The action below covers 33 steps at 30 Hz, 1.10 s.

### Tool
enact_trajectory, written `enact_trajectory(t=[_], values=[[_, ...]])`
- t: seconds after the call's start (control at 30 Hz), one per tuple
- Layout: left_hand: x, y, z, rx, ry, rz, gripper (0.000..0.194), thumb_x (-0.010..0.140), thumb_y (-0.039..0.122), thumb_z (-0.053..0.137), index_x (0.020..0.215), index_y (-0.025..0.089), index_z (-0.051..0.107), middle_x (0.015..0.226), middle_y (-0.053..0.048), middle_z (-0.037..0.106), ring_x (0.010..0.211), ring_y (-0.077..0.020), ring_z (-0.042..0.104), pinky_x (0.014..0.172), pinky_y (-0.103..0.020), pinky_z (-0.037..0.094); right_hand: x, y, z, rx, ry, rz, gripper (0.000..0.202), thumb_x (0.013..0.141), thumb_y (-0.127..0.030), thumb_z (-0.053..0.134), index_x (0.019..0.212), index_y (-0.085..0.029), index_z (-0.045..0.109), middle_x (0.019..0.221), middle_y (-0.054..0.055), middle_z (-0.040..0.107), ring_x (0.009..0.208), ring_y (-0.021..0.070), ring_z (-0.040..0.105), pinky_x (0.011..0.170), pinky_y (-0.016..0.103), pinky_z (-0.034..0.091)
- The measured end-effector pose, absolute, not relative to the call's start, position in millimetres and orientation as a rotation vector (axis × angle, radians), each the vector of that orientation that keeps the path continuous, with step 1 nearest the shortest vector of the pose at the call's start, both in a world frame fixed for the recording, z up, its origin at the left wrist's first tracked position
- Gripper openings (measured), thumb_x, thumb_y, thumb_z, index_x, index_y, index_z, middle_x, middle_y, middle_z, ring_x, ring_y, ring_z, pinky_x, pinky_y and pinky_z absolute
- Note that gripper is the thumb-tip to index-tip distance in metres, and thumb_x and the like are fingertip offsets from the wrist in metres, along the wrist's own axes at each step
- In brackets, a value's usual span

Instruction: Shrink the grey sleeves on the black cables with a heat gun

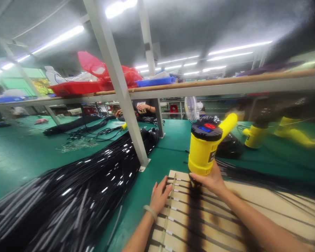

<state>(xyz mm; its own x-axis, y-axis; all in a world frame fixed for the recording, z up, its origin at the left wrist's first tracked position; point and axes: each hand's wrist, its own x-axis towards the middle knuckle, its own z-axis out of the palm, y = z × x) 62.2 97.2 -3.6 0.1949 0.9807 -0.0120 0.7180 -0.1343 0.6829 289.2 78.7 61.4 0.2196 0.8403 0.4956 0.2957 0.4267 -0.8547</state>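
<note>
Cables heaped left of board, shelf post behind; right hand grips yellow heat gun nozzle-down over board wires, left hand flat, open; gun's label unreadable.

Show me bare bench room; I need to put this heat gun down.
Bare green mat runs between the black cable heap and the yellow heat gun, behind the wooden board. More lies far left. The board is crowded: cables, left hand, right hand gripping the gun.
</note>
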Motion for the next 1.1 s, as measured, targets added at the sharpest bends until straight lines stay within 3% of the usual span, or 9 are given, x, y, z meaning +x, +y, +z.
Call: enact_trajectory(t=[0.17, 0.53, 1.1], values=[[62.6, 96.6, -2.4, 1.909, 1.585, 0.620, 0.059, 0.079, 0.056, 0.031, 0.129, 0.025, 0.037, 0.136, 0.001, 0.036, 0.129, -0.0227, 0.027, 0.109, -0.043, 0.013, 287.6, 79.0, 60.9, -1.095, -1.360, 0.522, 0.064, 0.052, -0.039, 0.075, 0.102, -0.022, 0.039, 0.093, 0.006, 0.061, 0.082, 0.0235, 0.059, 0.073, 0.039, 0.048], [63.1, 95.7, -1.3, 1.910, 1.584, 0.601, 0.064, 0.080, 0.056, 0.029, 0.131, 0.018, 0.034, 0.137, -0.002, 0.034, 0.129, -0.0229, 0.025, 0.109, -0.042, 0.011, 286.8, 79.3, 60.8, -1.081, -1.361, 0.529, 0.063, 0.052, -0.037, 0.075, 0.102, -0.021, 0.039, 0.092, 0.006, 0.061, 0.081, 0.0231, 0.059, 0.073, 0.039, 0.048], [62.8, 96.8, -4.0, 1.932, 1.564, 0.634, 0.059, 0.080, 0.054, 0.031, 0.130, 0.022, 0.036, 0.136, 0.000, 0.038, 0.128, -0.0190, 0.029, 0.110, -0.039, 0.011, 286.8, 77.2, 57.0, -1.069, -1.363, 0.566, 0.064, 0.052, -0.039, 0.075, 0.102, -0.021, 0.039, 0.094, 0.007, 0.062, 0.081, 0.0242, 0.060, 0.073, 0.040, 0.048]])
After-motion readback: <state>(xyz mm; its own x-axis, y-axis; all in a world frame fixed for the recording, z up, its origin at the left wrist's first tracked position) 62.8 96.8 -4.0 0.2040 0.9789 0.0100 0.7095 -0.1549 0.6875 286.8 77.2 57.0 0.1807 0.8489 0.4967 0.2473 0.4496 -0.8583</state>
